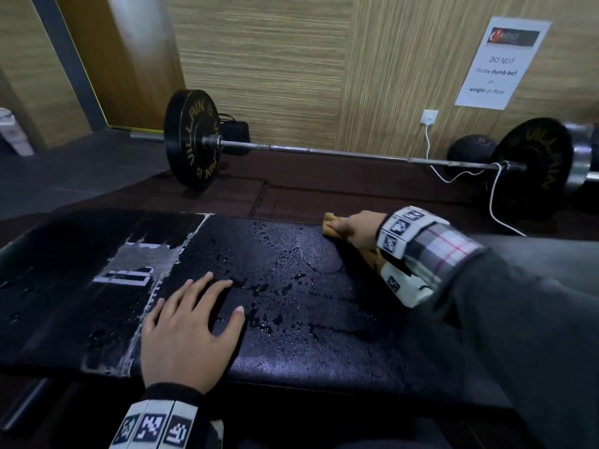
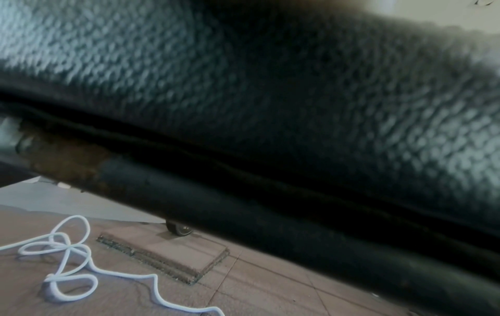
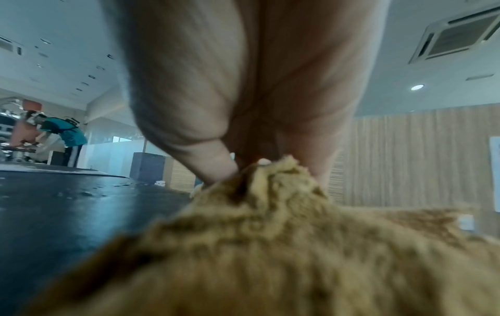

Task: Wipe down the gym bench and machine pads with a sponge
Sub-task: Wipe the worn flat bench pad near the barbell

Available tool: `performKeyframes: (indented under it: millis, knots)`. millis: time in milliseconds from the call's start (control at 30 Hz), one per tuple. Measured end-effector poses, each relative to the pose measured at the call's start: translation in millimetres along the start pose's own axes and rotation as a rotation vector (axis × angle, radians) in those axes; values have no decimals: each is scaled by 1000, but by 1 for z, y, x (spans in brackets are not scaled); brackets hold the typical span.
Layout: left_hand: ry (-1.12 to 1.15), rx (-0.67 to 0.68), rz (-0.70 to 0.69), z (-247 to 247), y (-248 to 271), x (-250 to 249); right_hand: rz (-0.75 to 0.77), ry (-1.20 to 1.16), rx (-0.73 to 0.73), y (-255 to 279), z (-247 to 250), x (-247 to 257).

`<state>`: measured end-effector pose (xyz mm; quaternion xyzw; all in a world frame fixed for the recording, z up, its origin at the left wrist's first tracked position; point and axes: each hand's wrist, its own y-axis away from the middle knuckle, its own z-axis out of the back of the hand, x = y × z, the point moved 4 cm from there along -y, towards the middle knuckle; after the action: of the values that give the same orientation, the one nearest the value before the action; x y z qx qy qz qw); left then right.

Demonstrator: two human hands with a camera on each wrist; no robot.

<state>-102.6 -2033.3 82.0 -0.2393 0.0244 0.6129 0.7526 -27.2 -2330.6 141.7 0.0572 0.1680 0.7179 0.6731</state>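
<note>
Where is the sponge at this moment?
In the head view the sponge sits at the far right edge of the wet bench pad, gripped under the right hand. The left hand lies flat on the pad nearer the camera.

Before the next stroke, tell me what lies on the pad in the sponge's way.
The left hand rests flat on the bench pad, near its front edge. The right hand presses the sponge at the far edge. A stroke along the far edge meets only water droplets; a stroke pulled toward the front-left would meet the left hand.
</note>
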Motion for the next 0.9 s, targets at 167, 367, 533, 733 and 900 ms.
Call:
performKeyframes:
  millis: [167,367,533,733,900]
  knots:
    - [-14,2,-14,-2,1,1,184,-54,38,0,-6,38]
    - [-5,-4,-11,-3,0,2,285,-166,69,44,-22,8]
    - [-9,10,0,-4,-1,2,34,-61,25,25,-8,-17]
    - [-17,16,-1,-4,0,3,48,76,-15,9,6,33]
    - [-23,27,-4,-4,1,4,275,-97,-20,45,-18,44]
